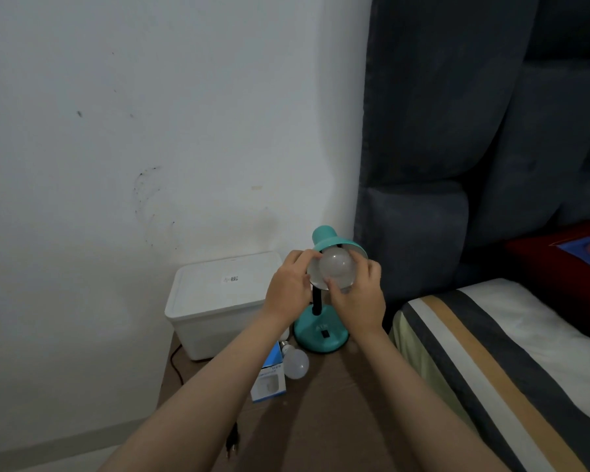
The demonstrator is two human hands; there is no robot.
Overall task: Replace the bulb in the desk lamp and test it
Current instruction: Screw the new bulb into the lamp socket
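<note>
Here we reach forward with both forearms, which meet at the lamp [321, 330]. Our left hand [288, 289] curls around the left rim of the teal shade [334, 241], thumb and fingers pinching its edge to steady it. Our right hand [358, 301] comes up from below and to the right, its fingers [332, 286] wrapped around the frosted bulb [336, 269] that sits in the mouth of the shade, so it is grasping the bulb.

The bulb's screw end lies inside the shade and we cannot see it, nor whether it is seated in the socket. Our hands cover most of the shade's lower rim and part of the black neck. Print on the teal base is too blurred to read.

Below the grip, the lamp's base stands on a brown surface [321, 420]. Lower and to the left of our left wrist, a second bulb [295, 362] lies on its side, touching a blue and white box [269, 383]. Farther left of the grip sits a white bin [218, 301]. Near our left elbow lies a black plug [233, 441] at the surface's edge.
</note>
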